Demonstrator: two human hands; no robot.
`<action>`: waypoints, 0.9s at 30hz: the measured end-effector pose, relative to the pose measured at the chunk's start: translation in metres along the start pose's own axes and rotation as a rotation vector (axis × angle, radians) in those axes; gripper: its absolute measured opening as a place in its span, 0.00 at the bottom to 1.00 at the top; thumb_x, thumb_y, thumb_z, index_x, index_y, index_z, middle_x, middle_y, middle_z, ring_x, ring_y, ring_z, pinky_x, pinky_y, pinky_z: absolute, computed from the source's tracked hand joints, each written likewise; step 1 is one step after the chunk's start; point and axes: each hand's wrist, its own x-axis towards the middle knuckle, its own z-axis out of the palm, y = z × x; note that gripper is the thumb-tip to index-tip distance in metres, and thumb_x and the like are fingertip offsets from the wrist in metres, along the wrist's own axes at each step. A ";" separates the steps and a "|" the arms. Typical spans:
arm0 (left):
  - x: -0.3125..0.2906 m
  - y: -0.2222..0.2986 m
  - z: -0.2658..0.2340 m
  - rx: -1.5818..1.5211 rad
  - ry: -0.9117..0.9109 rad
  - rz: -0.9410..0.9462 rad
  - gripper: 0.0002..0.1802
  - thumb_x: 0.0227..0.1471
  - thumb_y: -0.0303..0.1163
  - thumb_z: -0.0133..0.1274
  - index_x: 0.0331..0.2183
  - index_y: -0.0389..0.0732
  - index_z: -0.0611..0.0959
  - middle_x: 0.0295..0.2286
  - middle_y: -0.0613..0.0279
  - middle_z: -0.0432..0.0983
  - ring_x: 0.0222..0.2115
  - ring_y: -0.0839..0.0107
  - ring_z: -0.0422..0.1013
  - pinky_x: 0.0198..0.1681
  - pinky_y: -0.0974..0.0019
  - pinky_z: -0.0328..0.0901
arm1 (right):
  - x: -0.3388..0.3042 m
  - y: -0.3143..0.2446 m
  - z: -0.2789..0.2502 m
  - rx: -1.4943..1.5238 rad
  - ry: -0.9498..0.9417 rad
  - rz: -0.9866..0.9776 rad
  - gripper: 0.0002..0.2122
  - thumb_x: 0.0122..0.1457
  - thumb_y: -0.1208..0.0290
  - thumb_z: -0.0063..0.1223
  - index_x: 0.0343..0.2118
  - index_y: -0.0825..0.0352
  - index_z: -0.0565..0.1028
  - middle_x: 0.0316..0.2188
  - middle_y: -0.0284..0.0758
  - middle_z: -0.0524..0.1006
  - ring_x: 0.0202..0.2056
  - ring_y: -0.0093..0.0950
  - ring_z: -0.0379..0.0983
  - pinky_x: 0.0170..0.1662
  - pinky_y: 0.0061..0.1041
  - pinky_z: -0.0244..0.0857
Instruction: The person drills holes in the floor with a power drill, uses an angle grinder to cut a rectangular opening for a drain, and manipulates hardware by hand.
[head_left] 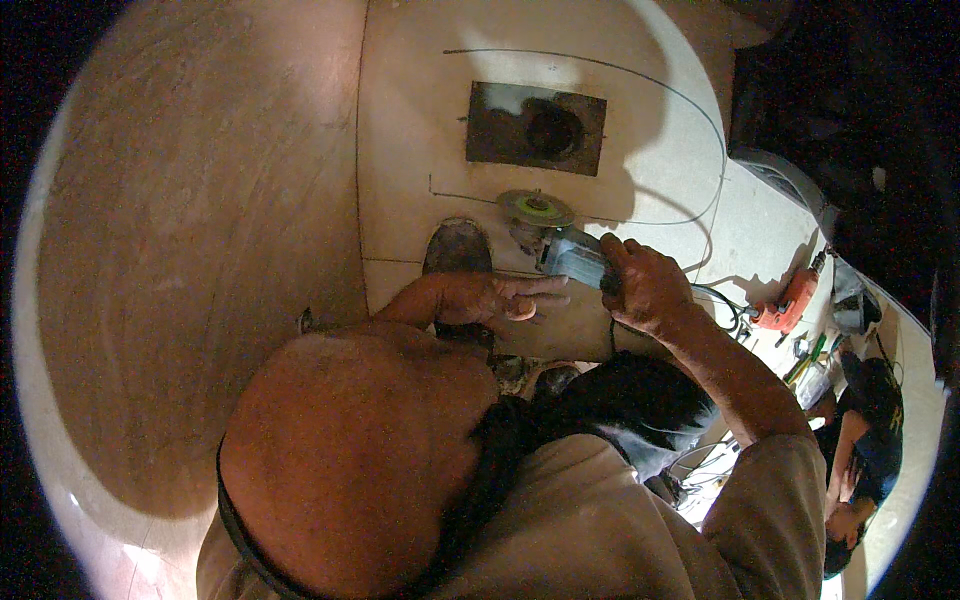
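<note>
My right hand [645,287] grips the blue-grey body of an angle grinder [578,258]. The grinder's disc [537,208], with a green-yellow centre, is at the near marked line on the pale tile [400,120]; whether it touches the tile I cannot tell. Just left of the grinder body, my left hand [485,298] is held with its fingers stretched out and holds nothing. Beyond the disc, a rectangular cutout [490,135] in the tile has a dark round hole [553,131] in it. A dark curved line [640,75] runs around the cutout.
My dark shoe [457,246] rests left of the disc. A red drill [790,303] lies to the right, with a black cable [728,300] near it and scattered tools beyond. Another person [868,450] in dark clothes is at the lower right. A brown wall-like surface [200,250] fills the left.
</note>
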 end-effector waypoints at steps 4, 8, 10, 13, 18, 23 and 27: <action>-0.004 0.004 0.002 -0.099 -0.005 -0.028 0.55 0.56 0.68 0.46 0.70 0.49 0.44 0.68 0.70 0.53 0.65 0.62 0.53 0.66 0.56 0.51 | 0.000 -0.001 -0.002 0.014 -0.010 0.005 0.27 0.46 0.71 0.61 0.52 0.64 0.66 0.35 0.45 0.76 0.37 0.46 0.78 0.39 0.44 0.74; -0.004 0.003 0.003 -0.227 0.037 -0.077 0.57 0.54 0.69 0.49 0.70 0.49 0.43 0.68 0.70 0.53 0.66 0.60 0.51 0.66 0.55 0.50 | 0.000 -0.002 -0.002 0.014 0.012 -0.021 0.25 0.46 0.70 0.62 0.49 0.65 0.66 0.34 0.46 0.76 0.36 0.46 0.78 0.38 0.45 0.74; 0.000 0.001 0.002 -0.181 -0.001 -0.065 0.57 0.54 0.69 0.49 0.70 0.49 0.44 0.68 0.70 0.53 0.66 0.60 0.51 0.66 0.55 0.49 | -0.001 -0.002 -0.002 0.013 0.039 -0.030 0.23 0.47 0.69 0.62 0.45 0.65 0.66 0.33 0.47 0.76 0.35 0.47 0.78 0.36 0.45 0.74; 0.001 -0.002 0.000 -0.168 -0.018 -0.050 0.57 0.54 0.69 0.49 0.70 0.49 0.44 0.68 0.70 0.52 0.66 0.60 0.51 0.66 0.54 0.50 | 0.000 -0.001 -0.001 0.028 0.003 -0.015 0.28 0.45 0.71 0.62 0.52 0.64 0.66 0.35 0.46 0.76 0.37 0.47 0.77 0.39 0.45 0.74; -0.003 0.004 0.002 -0.181 -0.013 -0.040 0.56 0.54 0.69 0.49 0.70 0.50 0.45 0.68 0.71 0.52 0.66 0.60 0.51 0.65 0.52 0.51 | -0.001 0.002 0.003 0.007 0.034 -0.016 0.29 0.45 0.72 0.63 0.52 0.64 0.66 0.35 0.45 0.76 0.38 0.47 0.77 0.39 0.45 0.74; -0.008 0.018 0.005 -0.202 0.002 -0.036 0.56 0.54 0.68 0.49 0.70 0.50 0.45 0.68 0.71 0.51 0.66 0.60 0.51 0.65 0.51 0.52 | -0.002 0.004 0.007 0.041 0.075 -0.040 0.28 0.45 0.71 0.63 0.52 0.64 0.66 0.34 0.45 0.76 0.36 0.47 0.77 0.38 0.44 0.74; -0.011 0.020 0.006 -0.263 0.041 -0.066 0.55 0.54 0.68 0.49 0.70 0.51 0.46 0.69 0.71 0.51 0.67 0.59 0.50 0.64 0.49 0.54 | -0.001 0.005 0.008 0.019 0.069 -0.040 0.28 0.45 0.72 0.62 0.52 0.65 0.66 0.34 0.45 0.76 0.36 0.47 0.77 0.38 0.44 0.74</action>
